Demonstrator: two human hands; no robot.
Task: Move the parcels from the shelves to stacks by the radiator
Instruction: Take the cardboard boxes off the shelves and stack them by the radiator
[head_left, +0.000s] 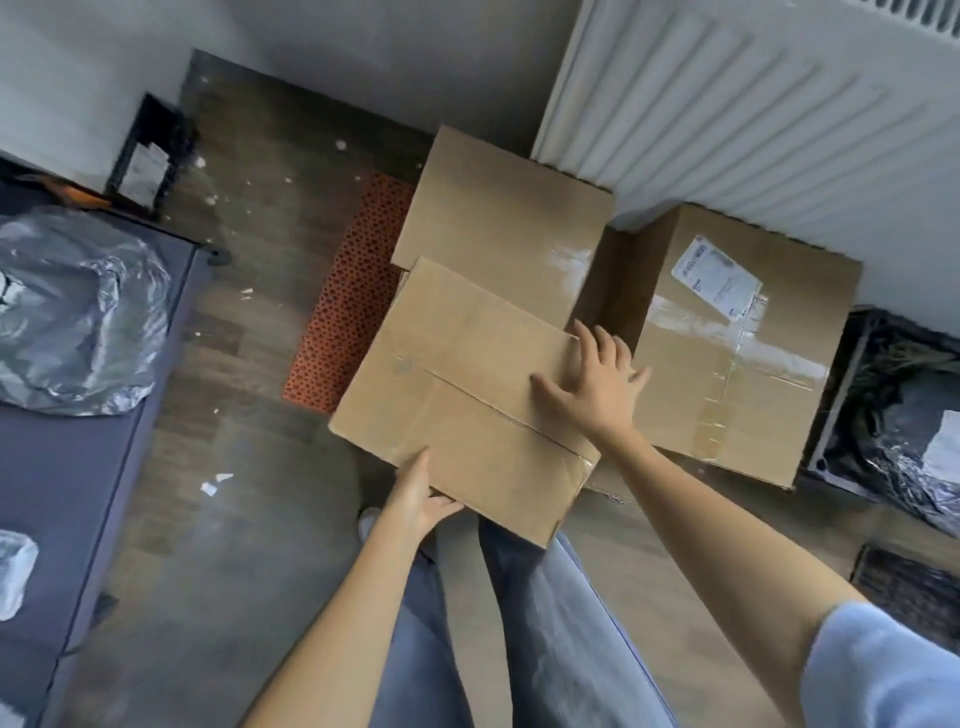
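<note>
A flat brown cardboard parcel (457, 395) sits tilted in front of me, its far end overlapping a second plain cardboard box (498, 218) that stands against the white radiator (737, 109). My left hand (418, 493) grips the parcel's near edge from below. My right hand (597, 382) lies flat on its top right corner with fingers spread. To the right, a larger taped box with a white label (737, 343) stands below the radiator.
An orange patterned mat (348, 296) lies on the wooden floor left of the boxes. A dark surface (62, 478) with a grey plastic bag (72, 312) fills the left side. Black wrapped items (904, 415) sit at the right. My legs in jeans (519, 623) are below.
</note>
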